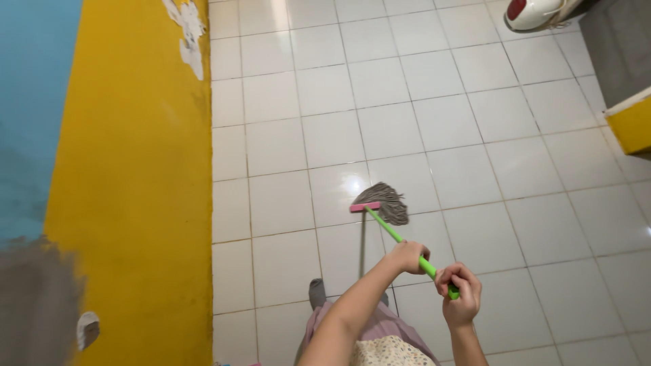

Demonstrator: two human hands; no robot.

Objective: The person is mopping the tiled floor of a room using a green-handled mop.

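The person grips a mop with both hands. The left hand (407, 256) is wrapped around the green handle (400, 240) lower down the shaft, fingers closed on it, and the right hand (460, 295) is clamped in a fist around the handle's upper end, just behind and to the right of the left hand; the two hands sit near each other but do not touch. From the grip the handle slants away forward and to the left, down to a pink crossbar (365, 206). Just beyond that bar, the grey string mop head (389, 200) lies spread on the white tiled floor (475, 135), its strands fanning to the right of the bar.

Below the left forearm, close to the body, a grey-socked foot (317, 293) stands on the tiles beside pinkish clothing. Well to the left of the grip runs a yellow wall (135, 190) with peeling paint near its far end. Far ahead and to the right of the hands, a white and red appliance (539, 12) sits at the edge of view, with a yellow-edged grey block (630, 122) nearer on the right.
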